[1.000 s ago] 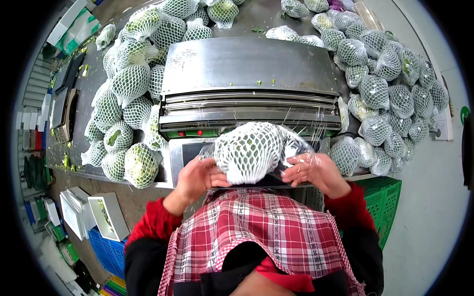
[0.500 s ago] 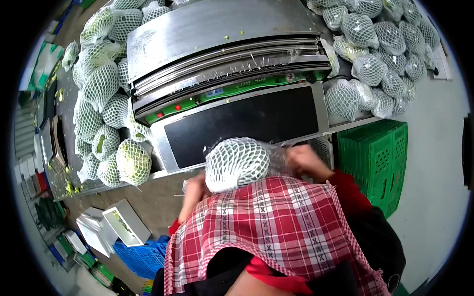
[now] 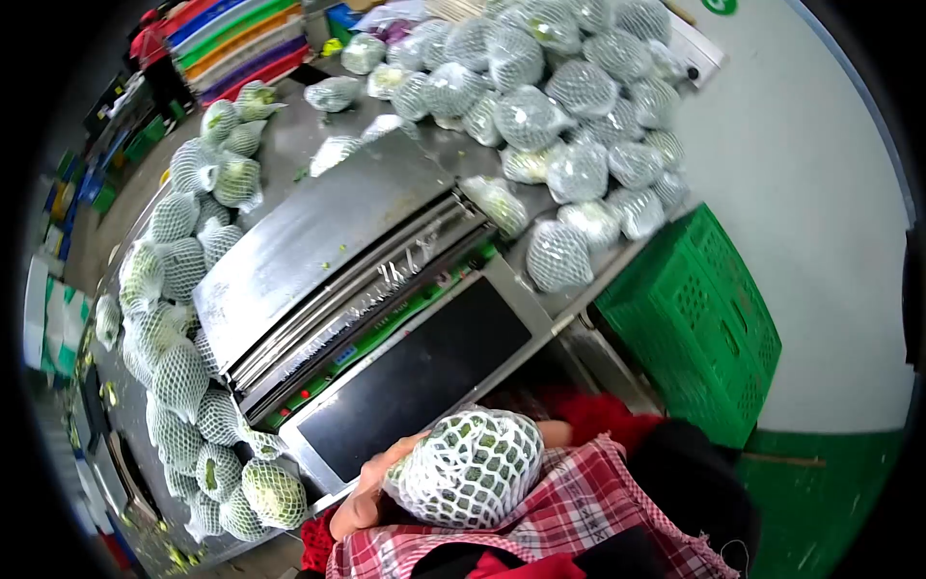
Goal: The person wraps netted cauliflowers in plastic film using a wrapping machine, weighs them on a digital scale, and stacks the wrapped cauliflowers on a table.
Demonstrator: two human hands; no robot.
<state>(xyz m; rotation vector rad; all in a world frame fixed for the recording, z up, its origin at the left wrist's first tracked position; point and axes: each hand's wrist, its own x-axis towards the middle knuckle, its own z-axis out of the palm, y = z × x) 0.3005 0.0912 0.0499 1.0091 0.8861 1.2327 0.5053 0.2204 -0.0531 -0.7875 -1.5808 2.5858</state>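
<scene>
A round green vegetable in white foam netting [image 3: 468, 470] is held against the plaid apron [image 3: 579, 492], near the front edge of the steel wrapping machine [image 3: 323, 261]. My left hand [image 3: 371, 482] is wrapped round its left side. On its right side, my right hand [image 3: 555, 433] touches it; most of the fingers are hidden behind the vegetable. The machine's black plate [image 3: 415, 376] lies just beyond the vegetable, bare.
Unwrapped netted vegetables [image 3: 180, 381] line the table's left side. Film-wrapped ones [image 3: 579, 87] are piled at the back right. Green crates [image 3: 694, 318] stand right of the table. Coloured crates [image 3: 236, 48] and a person in red [image 3: 149, 48] are at the far left.
The view has turned, so the machine now appears slanted. The vegetable has moved off the machine's front and in against the apron, with my hands at its sides.
</scene>
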